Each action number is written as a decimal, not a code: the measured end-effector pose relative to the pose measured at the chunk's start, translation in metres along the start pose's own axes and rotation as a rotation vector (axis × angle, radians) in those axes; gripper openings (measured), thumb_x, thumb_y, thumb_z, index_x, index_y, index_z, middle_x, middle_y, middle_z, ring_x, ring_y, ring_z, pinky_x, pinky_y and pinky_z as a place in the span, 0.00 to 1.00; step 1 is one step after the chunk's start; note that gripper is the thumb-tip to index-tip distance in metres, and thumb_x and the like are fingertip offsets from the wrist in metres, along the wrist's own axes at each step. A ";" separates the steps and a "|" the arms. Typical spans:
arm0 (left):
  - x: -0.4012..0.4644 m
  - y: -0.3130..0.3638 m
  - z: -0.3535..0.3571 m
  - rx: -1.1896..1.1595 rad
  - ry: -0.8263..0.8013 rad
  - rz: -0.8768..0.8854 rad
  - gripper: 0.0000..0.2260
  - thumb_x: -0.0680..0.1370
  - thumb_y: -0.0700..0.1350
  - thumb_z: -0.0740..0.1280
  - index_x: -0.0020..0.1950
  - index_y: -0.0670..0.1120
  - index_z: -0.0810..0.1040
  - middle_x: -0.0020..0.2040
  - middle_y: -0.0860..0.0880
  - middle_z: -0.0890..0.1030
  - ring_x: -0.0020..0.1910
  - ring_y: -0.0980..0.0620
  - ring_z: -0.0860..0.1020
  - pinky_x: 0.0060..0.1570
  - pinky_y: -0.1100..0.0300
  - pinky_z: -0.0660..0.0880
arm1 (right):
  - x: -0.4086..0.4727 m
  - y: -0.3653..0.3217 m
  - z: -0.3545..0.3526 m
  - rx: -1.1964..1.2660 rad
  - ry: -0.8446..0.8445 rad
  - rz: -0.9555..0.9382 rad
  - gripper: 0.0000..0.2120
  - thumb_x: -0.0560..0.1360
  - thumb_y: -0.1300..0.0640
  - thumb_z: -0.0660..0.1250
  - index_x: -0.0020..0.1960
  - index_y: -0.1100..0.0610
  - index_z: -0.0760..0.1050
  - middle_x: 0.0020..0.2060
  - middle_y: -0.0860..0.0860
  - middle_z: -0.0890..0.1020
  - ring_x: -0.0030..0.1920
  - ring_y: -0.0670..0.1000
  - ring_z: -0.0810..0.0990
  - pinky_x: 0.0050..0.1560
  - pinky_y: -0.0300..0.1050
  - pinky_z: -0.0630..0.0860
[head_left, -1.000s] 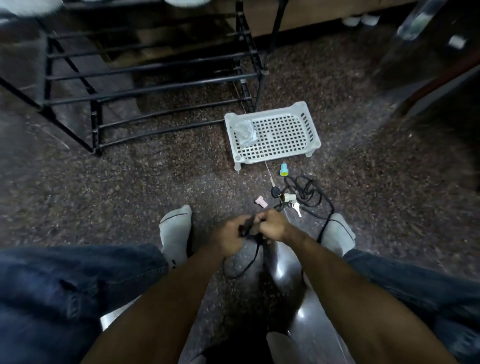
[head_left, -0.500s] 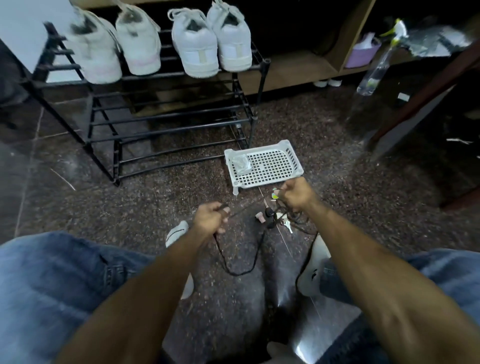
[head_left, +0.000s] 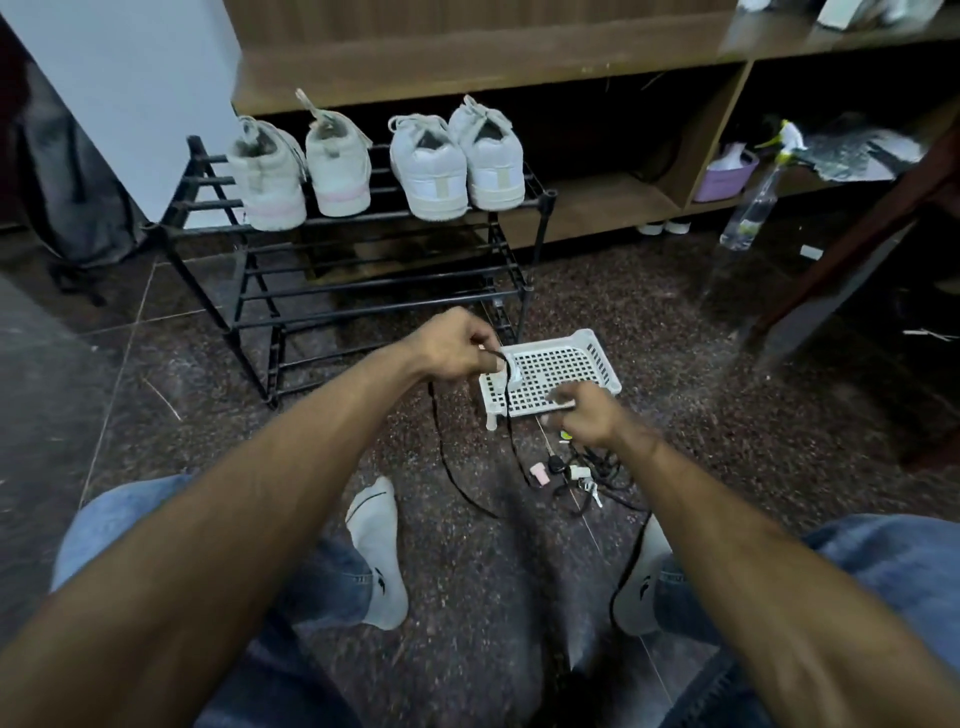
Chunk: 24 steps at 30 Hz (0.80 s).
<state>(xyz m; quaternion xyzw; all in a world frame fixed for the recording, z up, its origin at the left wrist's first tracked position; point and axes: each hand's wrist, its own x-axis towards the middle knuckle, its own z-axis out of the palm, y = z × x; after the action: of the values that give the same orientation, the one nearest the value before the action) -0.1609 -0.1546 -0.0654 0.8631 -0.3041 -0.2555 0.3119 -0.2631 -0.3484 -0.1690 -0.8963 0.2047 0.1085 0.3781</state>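
- Two bare hands worked low over the dark speckled floor (head_left: 311, 467); 12 o'clock below means straight away from the person.
- The left hand (head_left: 457, 345) was clamped shut, with thumb and fingers pinching a black cord (head_left: 436, 431) at a bend. It hung just over the 9 o'clock corner of the tray.
- From that pinch the cord dropped in two strands toward 6 o'clock. One swept down to the floor between the feet, and the other ran to the clutter at 5 o'clock.
- The right hand (head_left: 587, 418) sat at 4 o'clock of the left hand, close to it but not touching, over the tray's 6 o'clock edge. Its fingers were curled, but blur hid whether they gripped anything.
- A white perforated tray (head_left: 605, 358) stood on the floor at 12 o'clock of the right hand. A crumpled clear wrapper (head_left: 516, 370) lay in its 9 o'clock end, partly behind the left fingers.
- At 6 o'clock of the right hand lay a tangle of black cable (head_left: 610, 464), a small pink piece (head_left: 539, 474), a black key fob (head_left: 557, 464), a white plug (head_left: 579, 471) and some keys (head_left: 592, 488), all near one another.
- A black shoe rack (head_left: 363, 291) stood at 10 o'clock of the tray, with four white sneakers (head_left: 431, 171) in a row on its top tier.
- A clear spray bottle (head_left: 753, 208) leaned at 2 o'clock of the tray, well apart from it, beside a purple tub (head_left: 727, 174) on a wooden shelf.
- A socked left foot (head_left: 376, 551) and socked right foot (head_left: 641, 582) rested on the floor at 6 o'clock of the hands.
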 end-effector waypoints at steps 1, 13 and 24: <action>0.001 0.008 -0.004 0.060 -0.024 0.054 0.06 0.75 0.41 0.72 0.40 0.51 0.81 0.37 0.45 0.81 0.32 0.51 0.75 0.35 0.56 0.74 | -0.002 -0.014 -0.003 0.141 0.005 -0.084 0.20 0.71 0.58 0.75 0.62 0.54 0.76 0.58 0.51 0.79 0.49 0.49 0.80 0.50 0.44 0.77; -0.004 0.037 -0.043 0.192 0.238 0.226 0.10 0.71 0.37 0.73 0.49 0.49 0.82 0.35 0.56 0.78 0.32 0.61 0.74 0.38 0.66 0.72 | -0.017 -0.096 -0.034 0.540 0.054 -0.312 0.02 0.76 0.63 0.68 0.45 0.60 0.79 0.36 0.54 0.83 0.32 0.44 0.78 0.29 0.37 0.73; 0.004 0.021 -0.030 0.021 0.297 0.229 0.06 0.73 0.39 0.72 0.45 0.50 0.83 0.37 0.52 0.83 0.34 0.60 0.77 0.38 0.64 0.74 | -0.017 -0.111 -0.043 0.527 0.142 -0.403 0.06 0.75 0.66 0.69 0.41 0.58 0.78 0.37 0.57 0.79 0.37 0.49 0.77 0.37 0.46 0.77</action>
<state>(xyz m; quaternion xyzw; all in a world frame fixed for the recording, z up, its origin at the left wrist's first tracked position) -0.1466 -0.1591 -0.0323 0.8543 -0.3537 -0.0850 0.3712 -0.2267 -0.3049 -0.0632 -0.7956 0.0700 -0.0878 0.5953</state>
